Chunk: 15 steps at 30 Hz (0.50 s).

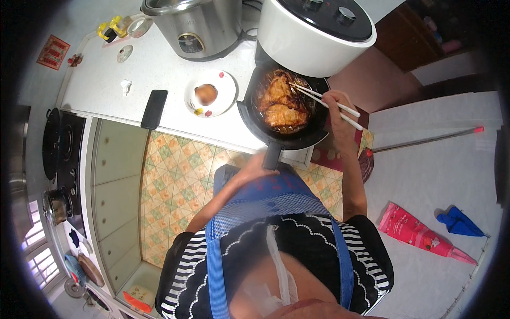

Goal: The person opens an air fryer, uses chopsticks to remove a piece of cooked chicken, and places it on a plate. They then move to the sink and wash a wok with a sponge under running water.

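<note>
My left hand (255, 169) grips the black handle (273, 154) of an air fryer basket (255, 123), which is pulled out at the counter's front edge. Inside the basket, browned pieces of meat (285, 115) lie on a shiny liner, probably foil. In my right hand (339, 109) are two white chopsticks (318, 97), held from the right side. Their tips touch the upper piece of meat. Behind the basket stands the white air fryer (314, 44) with its dark top. A white plate (225, 101) with one browned piece of food (206, 94) sits left of the basket.
A black phone (154, 108) lies near the counter edge. A steel electric cooker (195, 32) stands behind the plate. At the far left are a stove (71, 159) and a steel pot (55, 207). A long-handled mop or brush (426, 140) leans on the right.
</note>
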Available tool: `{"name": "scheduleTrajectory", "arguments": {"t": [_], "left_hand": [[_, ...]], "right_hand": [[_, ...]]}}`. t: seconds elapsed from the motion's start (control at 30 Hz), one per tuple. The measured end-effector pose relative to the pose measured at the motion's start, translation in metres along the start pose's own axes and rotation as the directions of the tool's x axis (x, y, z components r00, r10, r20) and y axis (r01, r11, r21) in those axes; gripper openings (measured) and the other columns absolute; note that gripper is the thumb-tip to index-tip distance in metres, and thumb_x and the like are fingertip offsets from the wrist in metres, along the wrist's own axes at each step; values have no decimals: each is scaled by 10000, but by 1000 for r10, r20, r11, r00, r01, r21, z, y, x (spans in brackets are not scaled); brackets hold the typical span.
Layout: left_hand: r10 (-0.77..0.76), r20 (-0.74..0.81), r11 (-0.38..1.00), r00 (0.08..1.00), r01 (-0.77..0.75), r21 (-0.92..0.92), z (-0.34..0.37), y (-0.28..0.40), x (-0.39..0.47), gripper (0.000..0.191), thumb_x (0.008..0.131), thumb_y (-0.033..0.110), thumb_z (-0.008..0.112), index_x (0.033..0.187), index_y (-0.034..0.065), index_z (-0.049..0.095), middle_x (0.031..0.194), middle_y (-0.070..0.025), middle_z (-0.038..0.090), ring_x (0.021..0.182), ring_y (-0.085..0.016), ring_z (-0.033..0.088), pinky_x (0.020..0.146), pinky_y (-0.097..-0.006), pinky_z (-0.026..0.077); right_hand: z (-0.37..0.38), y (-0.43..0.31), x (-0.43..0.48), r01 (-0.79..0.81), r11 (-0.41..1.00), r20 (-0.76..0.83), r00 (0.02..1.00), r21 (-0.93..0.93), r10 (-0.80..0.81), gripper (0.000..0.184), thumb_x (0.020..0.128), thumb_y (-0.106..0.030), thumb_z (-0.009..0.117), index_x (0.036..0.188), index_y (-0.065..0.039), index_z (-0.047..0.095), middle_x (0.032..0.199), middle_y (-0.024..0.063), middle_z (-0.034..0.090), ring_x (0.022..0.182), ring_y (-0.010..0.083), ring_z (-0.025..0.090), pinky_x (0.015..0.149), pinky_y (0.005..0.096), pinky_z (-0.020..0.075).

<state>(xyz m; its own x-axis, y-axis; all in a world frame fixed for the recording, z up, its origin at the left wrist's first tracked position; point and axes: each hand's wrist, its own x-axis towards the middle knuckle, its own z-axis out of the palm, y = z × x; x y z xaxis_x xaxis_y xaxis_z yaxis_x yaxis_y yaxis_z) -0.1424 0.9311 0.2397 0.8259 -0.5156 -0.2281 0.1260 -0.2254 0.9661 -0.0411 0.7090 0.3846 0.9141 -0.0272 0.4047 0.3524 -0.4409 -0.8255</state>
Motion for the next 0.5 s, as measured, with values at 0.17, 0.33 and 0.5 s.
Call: {"name": "scheduleTrajectory", "arguments": {"t": [0.17, 0.33, 0.5], "left_hand": [[32, -12, 999, 999, -33, -41, -1, 4, -1, 509, 647, 94, 771, 1100, 12, 553, 946, -60, 616, 892, -139, 563, 798, -287, 464], [-23, -25, 999, 999, 22, -43, 1, 5, -2, 402, 652, 95, 769, 989, 17, 564, 849, -32, 595, 799, -125, 556, 723, -272, 465], [-16, -28, 999, 999, 14, -51, 1, 3, -2, 444, 655, 152, 768, 1019, 16, 554, 890, -74, 592, 834, -173, 559, 751, -298, 460]], "right_hand": [[-21, -8, -12, -115, 992, 18, 993, 53, 114, 147, 884, -95, 558, 786, 11, 584, 861, 42, 569, 713, 74, 502, 614, 213, 421], [-28, -8, -23, -56, 998, 88, 995, 26, 54, 162, 890, -103, 543, 790, 19, 582, 865, 58, 573, 718, 98, 523, 634, 231, 439], [-19, -11, -30, 32, 999, 131, 991, 6, -32, 78, 852, -57, 561, 862, 16, 588, 836, 87, 574, 737, 147, 557, 661, 265, 450]]}}
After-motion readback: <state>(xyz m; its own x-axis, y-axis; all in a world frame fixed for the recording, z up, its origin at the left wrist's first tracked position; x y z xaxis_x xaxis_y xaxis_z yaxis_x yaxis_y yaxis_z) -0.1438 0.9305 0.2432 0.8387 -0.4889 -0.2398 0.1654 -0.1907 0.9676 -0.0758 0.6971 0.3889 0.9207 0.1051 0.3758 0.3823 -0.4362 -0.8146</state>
